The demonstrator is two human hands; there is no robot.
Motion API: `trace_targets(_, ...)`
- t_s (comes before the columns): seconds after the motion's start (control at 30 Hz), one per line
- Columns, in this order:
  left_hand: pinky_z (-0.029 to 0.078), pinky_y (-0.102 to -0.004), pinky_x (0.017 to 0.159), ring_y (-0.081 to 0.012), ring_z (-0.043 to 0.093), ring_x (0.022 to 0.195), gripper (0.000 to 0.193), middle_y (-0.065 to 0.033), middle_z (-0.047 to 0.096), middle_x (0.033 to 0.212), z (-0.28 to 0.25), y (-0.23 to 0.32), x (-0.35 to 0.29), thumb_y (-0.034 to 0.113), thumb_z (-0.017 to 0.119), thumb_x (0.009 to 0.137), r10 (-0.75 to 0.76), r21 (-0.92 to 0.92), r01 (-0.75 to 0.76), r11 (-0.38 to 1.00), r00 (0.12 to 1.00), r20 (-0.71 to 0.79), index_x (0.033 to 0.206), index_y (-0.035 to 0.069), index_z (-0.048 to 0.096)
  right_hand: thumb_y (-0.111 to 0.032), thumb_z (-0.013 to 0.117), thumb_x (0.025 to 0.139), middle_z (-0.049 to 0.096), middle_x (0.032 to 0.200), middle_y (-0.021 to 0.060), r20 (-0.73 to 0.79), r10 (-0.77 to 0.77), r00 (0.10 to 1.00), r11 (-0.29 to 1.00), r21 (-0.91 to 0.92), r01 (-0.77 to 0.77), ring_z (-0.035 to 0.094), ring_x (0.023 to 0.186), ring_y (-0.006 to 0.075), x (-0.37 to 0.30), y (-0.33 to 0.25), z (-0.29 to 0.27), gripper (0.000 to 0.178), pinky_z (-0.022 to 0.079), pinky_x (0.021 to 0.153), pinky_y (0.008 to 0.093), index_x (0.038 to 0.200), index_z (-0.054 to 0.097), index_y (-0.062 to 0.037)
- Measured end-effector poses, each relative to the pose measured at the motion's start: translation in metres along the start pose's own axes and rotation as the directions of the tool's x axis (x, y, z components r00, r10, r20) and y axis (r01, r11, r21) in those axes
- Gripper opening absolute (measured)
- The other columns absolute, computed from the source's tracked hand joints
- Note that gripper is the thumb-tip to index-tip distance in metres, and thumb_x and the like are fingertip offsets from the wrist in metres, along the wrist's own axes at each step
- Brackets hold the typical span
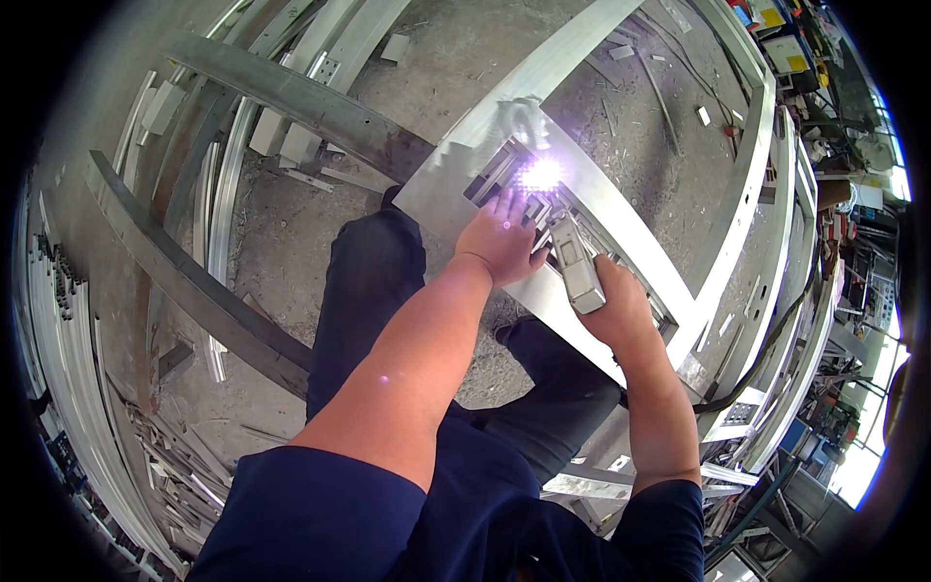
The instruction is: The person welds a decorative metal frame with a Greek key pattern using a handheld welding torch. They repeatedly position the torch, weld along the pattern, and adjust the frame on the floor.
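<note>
In my right hand (pixel 621 303) is a silvery, box-bodied welding gun (pixel 579 267), its fingers wrapped around the rear end. A dazzling white-violet welding flash (pixel 541 175) burns just beyond the gun's front and washes out the spot beneath it. My left hand (pixel 499 242) rests on slim metal profiles (pixel 495 175) beside the flash, fingers stretched forward and thumb apart, close to the gun. These profiles sit within a broad pale metal frame (pixel 616 189) lying across in front of my knees. The gun's tip is hidden by glare.
Dark steel beams (pixel 291 92) reach in from the left, one ending by the frame. Long metal strips (pixel 73 388) are stacked at far left. Bent-looking pale frame members (pixel 747 175) stand at right, with a dark cable (pixel 776 335) alongside. Scraps (pixel 621 50) litter the concrete floor.
</note>
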State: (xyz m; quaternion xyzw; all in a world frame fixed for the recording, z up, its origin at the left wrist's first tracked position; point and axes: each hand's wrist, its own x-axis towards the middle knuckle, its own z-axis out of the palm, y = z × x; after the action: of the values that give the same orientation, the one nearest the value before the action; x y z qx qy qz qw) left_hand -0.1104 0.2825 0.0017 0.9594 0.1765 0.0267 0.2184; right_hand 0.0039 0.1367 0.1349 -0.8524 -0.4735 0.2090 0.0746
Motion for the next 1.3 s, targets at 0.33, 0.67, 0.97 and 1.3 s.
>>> trace_targets(0.33, 0.039, -0.0465, 0.114, -0.0429, 0.049, 0.138, 0.059, -0.0269, 0.050, 0.148, 0.000, 0.000, 0.001, 0.052, 0.060, 0.091, 0.002, 0.011, -0.001, 1.000, 0.999, -0.033, 0.121, 0.003, 0.073, -0.015, 0.073, 0.078, 0.065, 0.080, 0.0248, 0.029, 0.036, 0.999, 0.999, 0.002, -0.036, 0.064, 0.082, 0.0474, -0.004, 0.004, -0.003, 0.024, 0.050, 0.071, 0.0534, 0.090, 0.057, -0.0009)
trace_targets(0.67, 0.038, -0.0470, 0.115, -0.0432, 0.046, 0.141, 0.058, -0.0270, 0.050, 0.149, -0.001, 0.000, 0.000, 0.052, 0.058, 0.093, -0.008, 0.003, 0.008, 1.000, 1.000, 0.001, 0.125, 0.005, 0.071, -0.016, 0.075, 0.078, 0.067, 0.082, 0.0240, 0.008, 0.042, 0.999, 0.999, -0.002, -0.042, 0.064, 0.085, 0.0469, -0.011, 0.010, -0.001, 0.027, 0.051, 0.073, 0.0532, 0.095, 0.060, -0.0011)
trace_targets(0.97, 0.033, -0.0462, 0.119, -0.0422, 0.042, 0.144, 0.056, -0.0268, 0.047, 0.152, 0.006, -0.001, 0.001, 0.052, 0.053, 0.097, 0.007, 0.063, -0.011, 0.998, 0.998, 0.066, 0.125, 0.005, 0.069, -0.015, 0.075, 0.081, 0.065, 0.077, 0.0211, 0.038, 0.107, 0.994, 0.960, 0.258, -0.113, 0.065, 0.076, 0.0424, -0.064, 0.027, -0.026, 0.024, 0.051, 0.067, 0.0422, 0.091, 0.060, 0.0009)
trace_targets(1.3, 0.039, -0.0467, 0.114, -0.0440, 0.048, 0.138, 0.050, -0.0271, 0.051, 0.148, 0.004, -0.002, 0.000, 0.049, 0.057, 0.096, 0.034, 0.107, -0.034, 0.994, 0.999, 0.000, 0.119, 0.006, 0.070, -0.018, 0.079, 0.089, 0.064, 0.079, 0.0031, -0.049, 0.306, 0.951, 0.526, 0.841, -0.126, 0.060, 0.072, 0.0129, -0.183, 0.052, -0.047, 0.026, 0.051, 0.066, 0.0305, 0.100, 0.065, -0.0005)
